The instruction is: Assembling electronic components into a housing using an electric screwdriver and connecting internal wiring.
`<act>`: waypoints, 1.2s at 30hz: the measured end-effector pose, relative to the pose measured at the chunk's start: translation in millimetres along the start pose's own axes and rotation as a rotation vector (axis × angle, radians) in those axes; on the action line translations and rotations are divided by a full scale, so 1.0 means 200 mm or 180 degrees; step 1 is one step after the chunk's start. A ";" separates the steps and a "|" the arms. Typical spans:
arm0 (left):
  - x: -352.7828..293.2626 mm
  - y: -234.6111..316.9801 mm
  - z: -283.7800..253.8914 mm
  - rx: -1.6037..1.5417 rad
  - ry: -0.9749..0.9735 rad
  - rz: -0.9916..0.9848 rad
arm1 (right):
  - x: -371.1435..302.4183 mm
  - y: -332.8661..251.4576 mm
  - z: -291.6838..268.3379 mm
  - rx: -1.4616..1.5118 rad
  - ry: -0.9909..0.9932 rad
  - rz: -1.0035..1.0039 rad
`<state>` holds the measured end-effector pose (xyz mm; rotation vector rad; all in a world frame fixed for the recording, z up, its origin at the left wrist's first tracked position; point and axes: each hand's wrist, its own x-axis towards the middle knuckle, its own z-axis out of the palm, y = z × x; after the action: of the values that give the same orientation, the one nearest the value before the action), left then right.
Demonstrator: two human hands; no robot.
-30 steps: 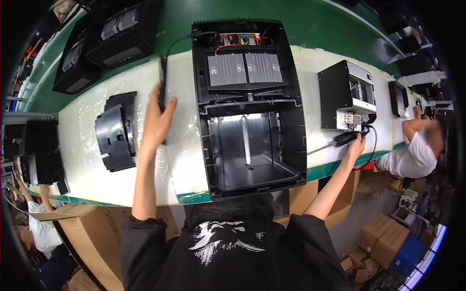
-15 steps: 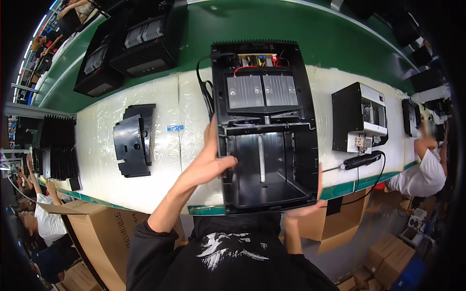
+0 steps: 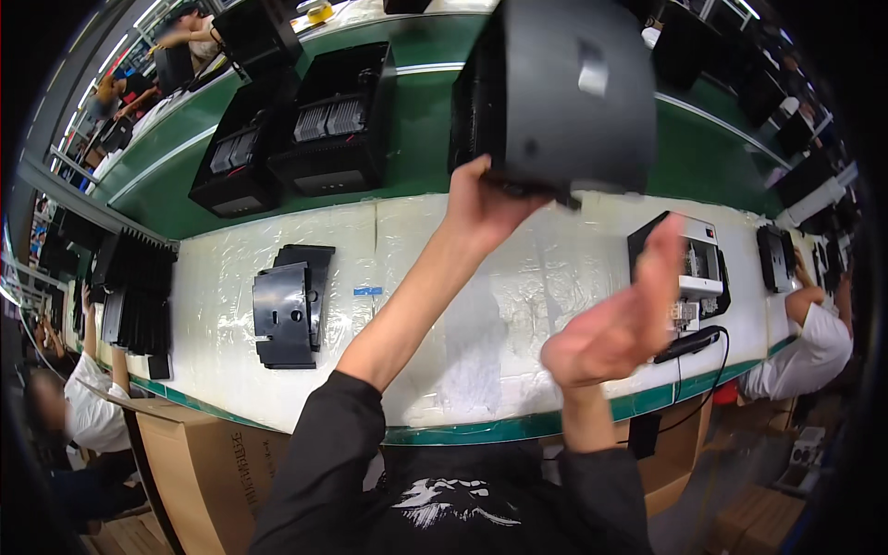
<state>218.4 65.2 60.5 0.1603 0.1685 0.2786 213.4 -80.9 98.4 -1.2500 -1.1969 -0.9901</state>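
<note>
A black box-shaped housing, slightly blurred, is tilted up over the green belt at the top of the view, a smooth dark side facing me. My left hand grips its lower left edge, with the thumb on the near face and the other fingers partly hidden beneath it. Apart from the housing, my right hand hangs in the air over the right part of the white padded worktop, its fingers stretched out and smeared by motion. It holds nothing visible. Behind it, a black corded electric screwdriver lies close by.
Two open black housings stand on the green belt at left. Curved black panels lie on the white worktop. A black-and-white device stands at right. Black finned parts are stacked far left; cardboard boxes stand below.
The housing has gone from the worktop's front edge up and away over the green belt, turning so its open inside no longer shows. My right hand has let go; my left still grips.
</note>
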 end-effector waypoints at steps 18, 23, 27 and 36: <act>0.93 0.26 0.14 -0.1331 -0.1083 0.0244 | -1.00 -0.31 -0.11 -0.1002 -0.2450 0.2032; 0.66 0.23 0.04 0.0444 -0.1210 0.0149 | -1.01 -0.29 -0.11 -0.1009 -0.2377 0.2141; 0.43 0.45 -0.05 0.2916 -0.1212 -0.0046 | -0.99 -0.28 -0.12 -0.1010 -0.2344 0.2146; 0.05 1.00 -0.21 0.8720 0.0550 0.2506 | -0.99 -0.26 -0.13 -0.1045 -0.2157 0.2172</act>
<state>167.7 264.3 53.8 2.9745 0.5598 0.6613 136.1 -126.7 -86.6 -2.1747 -0.9751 -0.2454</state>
